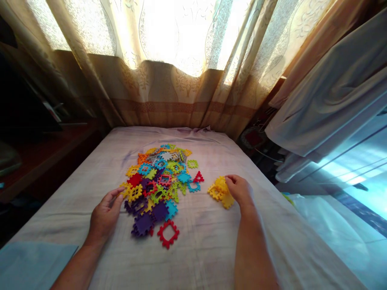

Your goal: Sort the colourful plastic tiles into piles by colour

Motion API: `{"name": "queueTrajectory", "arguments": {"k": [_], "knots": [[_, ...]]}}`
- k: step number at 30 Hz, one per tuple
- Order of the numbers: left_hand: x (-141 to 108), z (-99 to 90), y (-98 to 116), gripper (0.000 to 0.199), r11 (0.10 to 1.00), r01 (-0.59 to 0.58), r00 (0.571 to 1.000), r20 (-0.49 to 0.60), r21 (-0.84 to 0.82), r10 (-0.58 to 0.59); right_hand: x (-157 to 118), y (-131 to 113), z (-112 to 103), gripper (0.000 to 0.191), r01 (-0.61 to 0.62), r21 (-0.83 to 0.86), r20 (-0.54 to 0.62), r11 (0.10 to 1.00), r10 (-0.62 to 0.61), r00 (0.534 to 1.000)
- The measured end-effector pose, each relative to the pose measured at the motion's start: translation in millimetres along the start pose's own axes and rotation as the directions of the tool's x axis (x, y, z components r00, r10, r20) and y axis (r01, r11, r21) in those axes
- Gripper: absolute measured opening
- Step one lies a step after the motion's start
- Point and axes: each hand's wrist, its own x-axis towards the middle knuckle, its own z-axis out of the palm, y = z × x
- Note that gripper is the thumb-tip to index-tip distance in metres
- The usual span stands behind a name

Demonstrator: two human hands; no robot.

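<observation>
A heap of colourful interlocking plastic tiles (165, 180) with toothed edges lies on the cloth-covered surface. At the heap's left edge, my left hand (105, 211) pinches a yellow tile (124, 188) between thumb and fingers; part of the tile overlaps other yellow ones. To the right, apart from the heap, sits a small group of yellow tiles (216, 192). My right hand (240, 189) closes its fingertips on a yellow tile (227, 199) at that group's right side. The fingers hide its upper edge. Purple tiles (144, 224) lie at the heap's near end.
A red square frame tile (168, 234) lies nearest me. A red triangle (198, 177) and a green tile (192, 164) lie right of the heap. Curtains (163, 90) hang behind the pale sheet (199, 257). A light blue cloth (33, 264) is at lower left.
</observation>
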Motion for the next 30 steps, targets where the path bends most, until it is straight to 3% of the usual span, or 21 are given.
{"name": "queueTrajectory", "arguments": {"k": [5,11,15,20,30], "knots": [[0,1.2,-1,0.049,0.999,0.033,0.999,0.012,-0.015,-0.033,-1,-2,-3,0.028,-0.059,-0.118,0.017,0.991,0.061,0.998],[-2,2.6,-3,0.044,0.999,-0.020,0.999,0.029,-0.041,0.021,-4,-15,-5,0.034,-0.047,-0.134,0.038,0.990,0.052,0.998],[-1,5.8,-5,0.044,0.985,-0.171,0.981,0.091,0.024,0.169,-10,-35,-2,0.034,0.035,-0.075,0.060,0.997,-0.031,0.998],[-3,11.0,-6,0.036,0.875,-0.441,0.896,0.142,0.198,0.420,-18,-55,5,0.031,0.148,-0.031,0.087,0.989,-0.144,0.986],[-9,10.9,-4,0.028,0.807,-0.505,0.859,0.093,0.306,0.503,-40,-90,17,0.026,0.367,0.089,0.137,0.926,-0.376,0.916]]}}
